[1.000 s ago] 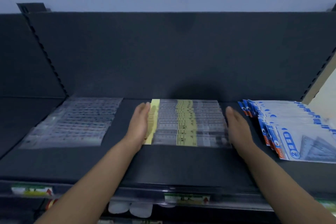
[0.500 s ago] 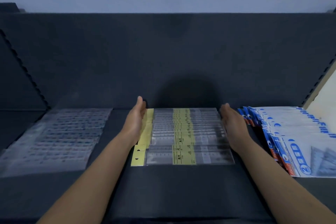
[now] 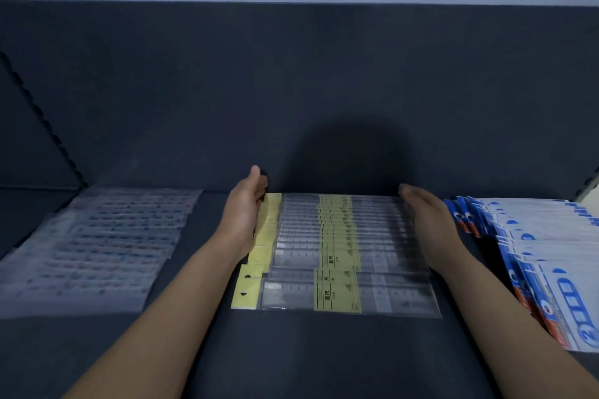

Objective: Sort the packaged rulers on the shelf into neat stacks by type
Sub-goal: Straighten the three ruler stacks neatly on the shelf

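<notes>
Yellow-labelled packaged rulers (image 3: 337, 249) lie fanned mid-shelf between the flat, open-fingered left hand (image 3: 244, 214) and right hand (image 3: 424, 220), which should press inward evenly to square the edges.

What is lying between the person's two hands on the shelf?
In the head view, the row of yellow-labelled ruler packs lies between the left hand, at its yellow tabs, and the right hand, at its clear ends.

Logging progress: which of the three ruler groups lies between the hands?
The middle group, with yellow labels: left hand and right hand flank its ends. The clear group and blue-white group lie outside the hands.
</notes>
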### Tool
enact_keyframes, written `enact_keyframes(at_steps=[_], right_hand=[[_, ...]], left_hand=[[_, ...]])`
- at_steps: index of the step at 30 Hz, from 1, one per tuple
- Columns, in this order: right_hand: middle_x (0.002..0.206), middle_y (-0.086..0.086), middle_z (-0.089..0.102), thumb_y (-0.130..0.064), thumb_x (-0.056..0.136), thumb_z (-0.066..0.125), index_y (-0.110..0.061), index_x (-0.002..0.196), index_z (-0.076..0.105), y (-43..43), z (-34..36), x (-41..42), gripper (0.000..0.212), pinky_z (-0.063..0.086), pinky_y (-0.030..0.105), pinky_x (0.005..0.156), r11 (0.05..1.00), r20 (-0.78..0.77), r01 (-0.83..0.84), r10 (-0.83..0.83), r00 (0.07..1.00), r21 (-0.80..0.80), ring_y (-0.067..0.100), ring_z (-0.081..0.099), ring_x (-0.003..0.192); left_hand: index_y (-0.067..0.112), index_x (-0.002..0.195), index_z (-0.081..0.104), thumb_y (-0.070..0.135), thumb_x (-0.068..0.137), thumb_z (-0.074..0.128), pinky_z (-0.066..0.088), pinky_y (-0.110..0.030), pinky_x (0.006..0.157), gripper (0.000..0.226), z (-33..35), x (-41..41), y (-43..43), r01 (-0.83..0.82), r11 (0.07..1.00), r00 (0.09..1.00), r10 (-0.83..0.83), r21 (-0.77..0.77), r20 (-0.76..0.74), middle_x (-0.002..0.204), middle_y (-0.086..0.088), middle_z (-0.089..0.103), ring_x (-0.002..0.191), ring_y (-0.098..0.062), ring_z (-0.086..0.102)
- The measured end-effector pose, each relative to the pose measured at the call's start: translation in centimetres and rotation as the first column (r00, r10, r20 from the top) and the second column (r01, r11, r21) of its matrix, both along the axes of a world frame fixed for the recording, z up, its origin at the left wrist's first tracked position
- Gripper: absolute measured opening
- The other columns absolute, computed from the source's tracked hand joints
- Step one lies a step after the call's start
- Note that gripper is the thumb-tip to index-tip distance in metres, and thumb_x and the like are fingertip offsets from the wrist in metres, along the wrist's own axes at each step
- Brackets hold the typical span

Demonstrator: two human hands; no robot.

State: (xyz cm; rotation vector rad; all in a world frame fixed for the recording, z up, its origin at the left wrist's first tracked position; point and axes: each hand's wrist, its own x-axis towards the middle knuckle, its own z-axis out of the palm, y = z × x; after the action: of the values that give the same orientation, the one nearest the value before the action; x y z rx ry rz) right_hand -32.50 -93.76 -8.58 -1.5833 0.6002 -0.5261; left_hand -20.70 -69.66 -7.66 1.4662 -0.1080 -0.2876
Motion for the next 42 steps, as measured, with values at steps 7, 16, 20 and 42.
enact_keyframes(at_steps=[7,16,20,42], right_hand=[[0.110,-0.004,0.065,-0.029,0.095,0.054,-0.026,0.100,0.065,0.4,0.2,0.0,0.012,0.042,0.037,0.102,0.998,-0.016,-0.052,0.051,0.999,-0.044,0.015,0.059,0.106],[0.157,0.014,0.016,-0.034,0.103,0.027,-0.007,0.149,0.020,0.2,-0.2,-1.9,0.054,0.013,0.038,0.118,0.607,-0.539,-0.421,-0.014,0.842,-0.674,0.026,0.013,0.145],[0.159,0.015,0.001,-0.047,0.101,0.017,-0.003,0.151,0.001,1.4,0.4,-3.7,0.068,0.007,0.039,0.120,0.524,-0.688,-0.571,-0.042,0.724,-0.633,0.024,0.003,0.147],[0.160,0.002,-0.003,-0.052,0.096,0.038,-0.023,0.152,0.011,4.6,0.0,-9.1,0.069,0.000,0.040,0.118,0.495,-0.587,-0.576,0.154,0.795,-0.650,0.017,-0.002,0.147]], left_hand=[[0.005,0.132,0.052,0.045,0.101,0.037,0.033,-0.029,0.109,0.053,-0.2,0.3,0.0,0.003,1.000,1.000,-0.004,0.029,0.027,0.131,-0.005,0.057,0.125,-0.017,0.050],[0.012,0.141,0.043,0.052,0.100,0.030,0.032,-0.029,0.101,0.059,0.4,-1.6,2.4,0.024,0.669,0.910,-0.322,0.743,0.261,0.143,-0.002,0.046,0.130,-0.020,0.043],[0.013,0.119,0.046,0.068,0.092,0.015,0.036,-0.042,0.105,0.068,-1.0,-3.4,4.2,-0.021,0.297,0.800,-0.568,0.955,0.194,0.127,-0.006,0.052,0.126,-0.025,0.045],[0.034,0.151,0.021,0.080,0.078,0.038,-0.008,-0.032,0.118,0.088,-1.3,-7.9,5.5,0.066,0.477,0.700,-0.648,0.876,0.300,0.156,0.016,-0.007,0.145,-0.006,-0.017]])
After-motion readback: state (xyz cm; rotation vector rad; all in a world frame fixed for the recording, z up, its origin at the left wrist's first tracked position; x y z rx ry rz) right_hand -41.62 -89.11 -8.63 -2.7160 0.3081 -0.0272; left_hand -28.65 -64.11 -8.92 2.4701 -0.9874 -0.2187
